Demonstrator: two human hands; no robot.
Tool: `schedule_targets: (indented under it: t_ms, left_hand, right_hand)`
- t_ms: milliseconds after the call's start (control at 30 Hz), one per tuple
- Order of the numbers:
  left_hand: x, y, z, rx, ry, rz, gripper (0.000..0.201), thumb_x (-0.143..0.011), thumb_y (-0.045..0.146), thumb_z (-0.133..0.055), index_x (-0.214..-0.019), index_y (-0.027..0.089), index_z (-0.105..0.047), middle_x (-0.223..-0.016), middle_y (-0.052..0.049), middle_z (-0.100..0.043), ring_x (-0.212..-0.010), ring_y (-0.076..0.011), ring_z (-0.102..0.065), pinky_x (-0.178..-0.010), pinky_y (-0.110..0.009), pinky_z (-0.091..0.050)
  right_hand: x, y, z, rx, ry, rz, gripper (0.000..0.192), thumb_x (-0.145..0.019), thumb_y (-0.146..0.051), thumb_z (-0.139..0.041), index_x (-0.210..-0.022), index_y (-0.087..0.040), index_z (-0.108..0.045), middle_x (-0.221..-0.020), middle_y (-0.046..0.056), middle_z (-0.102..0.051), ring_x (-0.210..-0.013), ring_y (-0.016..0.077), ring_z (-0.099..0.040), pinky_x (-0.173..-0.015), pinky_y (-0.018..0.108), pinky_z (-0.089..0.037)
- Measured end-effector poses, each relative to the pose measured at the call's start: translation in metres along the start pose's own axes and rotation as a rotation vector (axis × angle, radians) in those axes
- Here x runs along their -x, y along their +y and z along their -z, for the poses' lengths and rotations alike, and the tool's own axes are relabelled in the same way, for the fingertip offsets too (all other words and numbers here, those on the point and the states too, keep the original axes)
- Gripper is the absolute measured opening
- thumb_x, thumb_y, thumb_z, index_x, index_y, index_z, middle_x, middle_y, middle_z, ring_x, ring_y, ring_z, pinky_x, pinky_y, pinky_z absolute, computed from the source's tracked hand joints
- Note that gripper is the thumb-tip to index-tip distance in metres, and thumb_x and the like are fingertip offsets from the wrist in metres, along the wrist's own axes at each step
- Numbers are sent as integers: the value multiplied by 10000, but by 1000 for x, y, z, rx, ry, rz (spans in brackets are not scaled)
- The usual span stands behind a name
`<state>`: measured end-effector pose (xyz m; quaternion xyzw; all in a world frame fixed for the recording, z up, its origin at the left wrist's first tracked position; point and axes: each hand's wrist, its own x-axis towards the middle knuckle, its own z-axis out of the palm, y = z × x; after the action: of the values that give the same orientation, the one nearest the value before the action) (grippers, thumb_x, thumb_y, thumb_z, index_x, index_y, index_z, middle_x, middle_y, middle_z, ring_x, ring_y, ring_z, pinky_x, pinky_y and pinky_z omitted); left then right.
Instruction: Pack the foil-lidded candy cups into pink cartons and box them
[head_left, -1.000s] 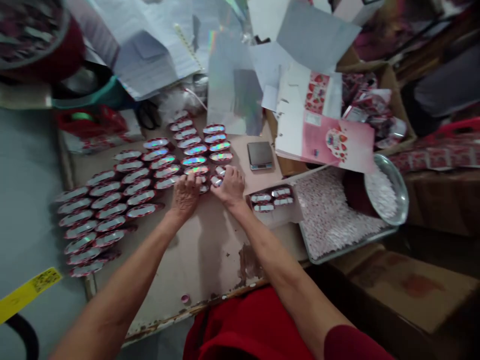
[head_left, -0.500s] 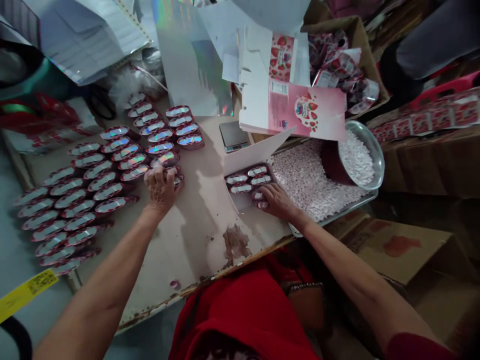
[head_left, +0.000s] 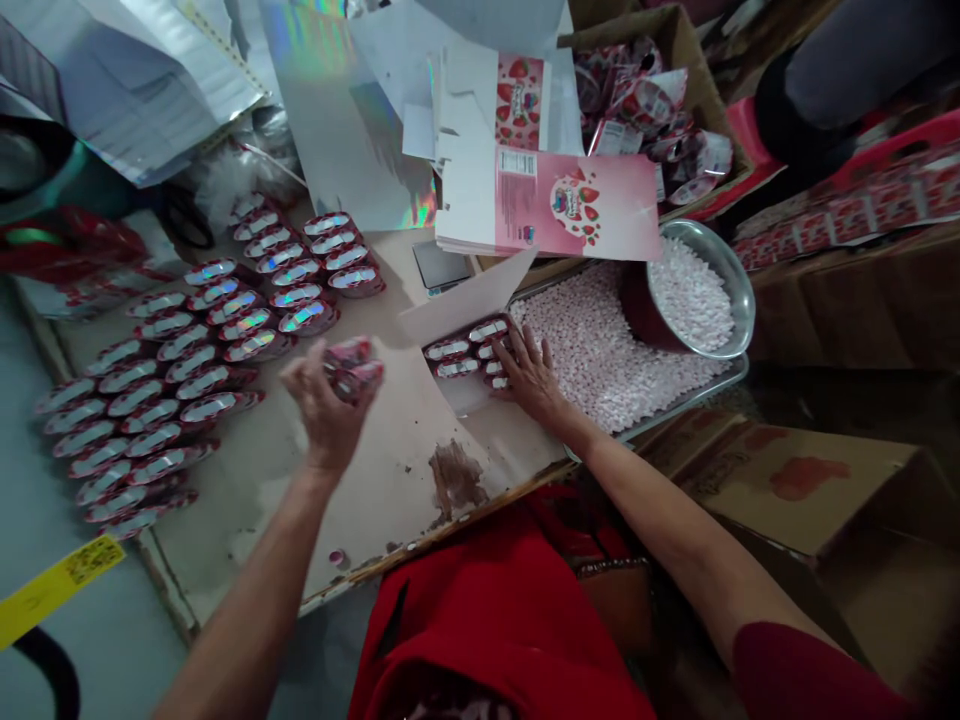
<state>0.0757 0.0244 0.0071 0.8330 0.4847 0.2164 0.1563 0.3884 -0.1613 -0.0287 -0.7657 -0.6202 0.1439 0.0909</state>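
Note:
My left hand (head_left: 326,420) is raised over the table, its fingers closed around a couple of small red candy packets (head_left: 354,372), blurred by motion. My right hand (head_left: 536,388) has its fingers stretched out, the tips on packets (head_left: 493,352) standing in an open white carton (head_left: 469,397). A flap (head_left: 472,295) of that carton stands up at the back. To the left of my left hand, many similar packets (head_left: 202,362) stand on edge in rows, their pale, shiny edges facing up.
A metal tray (head_left: 660,420) of small white-pink pellets (head_left: 585,350) lies right of the carton, with a metal bowl (head_left: 742,300) tipped in it. Behind are a small scale (head_left: 441,266), printed strawberry cartons (head_left: 577,205) and a cardboard box (head_left: 694,60) of packets. A brown box (head_left: 810,490) stands lower right.
My left hand has lifted packets off the front of the rows and moved right. My right hand has let go of packets inside the carton, and its fingers have spread over them.

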Motion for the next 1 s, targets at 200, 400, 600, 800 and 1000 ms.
schedule_targets:
  t_ms: [200, 400, 600, 800, 1000]
  left_hand:
    - [63, 111, -51, 213, -217, -353, 866, -901, 502, -795, -1596, 238, -351, -1397, -183, -463, -1321, -337, -538, -1150, -485, -524]
    - [65, 100, -97, 86, -303, -319, 664, -931, 312, -758, -1529, 215, -487, -1425, -199, -498, -1403, -347, -511, -1196, -519, -476]
    - [59, 108, -98, -170, -482, -315, 548, -896, 218, -762, -1428, 225, -629, -1446, -217, -556, -1366, -391, -535, -1173, -570, -441]
    - [54, 120, -106, -208, -447, -220, 588, -945, 320, -728, -1505, 203, -590, -1467, -227, -557, -1380, -378, -522, -1230, -566, -374]
    - [72, 128, -98, -180, -342, -172, 716, -935, 555, -727, -1538, 205, -565, -1479, -217, -564, -1445, -395, -468, -1281, -569, -281]
  right_hand:
    - [-1, 27, -8, -259, 11, 69, 957, -821, -369, -895, -1635, -233, -411, -1773, 213, -190, -1648, 358, -222, -1282, 576, -362]
    - [6, 37, -16, -362, 41, 59, 918, -840, -381, -867, -1628, -277, -408, -1763, 167, -252, -1635, 330, -278, -1274, 558, -388]
    - [6, 47, -22, -402, 34, 148, 676, -901, -410, -804, -1502, -238, -547, -1776, 143, -224, -1654, 307, -220, -1300, 525, -355]
    - [8, 50, -19, -455, 185, 65, 836, -911, -566, -763, -1579, -192, -427, -1723, 220, -302, -1623, 356, -287, -1256, 571, -394]
    - [-1, 46, -8, -410, 242, -218, 448, -1056, -464, -537, -1385, -174, -629, -1173, 161, -725, -1115, 321, -673, -1031, 495, -537]
